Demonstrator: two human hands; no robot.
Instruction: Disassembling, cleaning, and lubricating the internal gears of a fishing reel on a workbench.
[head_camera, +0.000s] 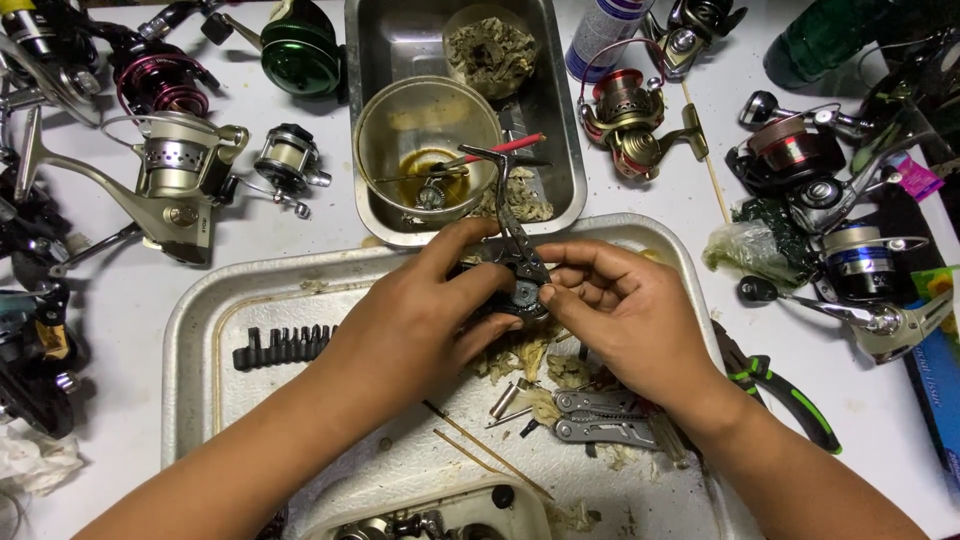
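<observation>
Both hands over the metal tray. Left hand grips the dark reel body from the left, fingers wrapped around it. Right hand fingers pinch at its right face. Reel stem points up-away, toward the steel pan beyond the tray. Multitool lies on the tray, below the right hand.

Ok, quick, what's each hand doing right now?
Left hand: closed around the dark fishing reel body, holding it.
Right hand: fingertips pinching the same reel's underside.
</observation>
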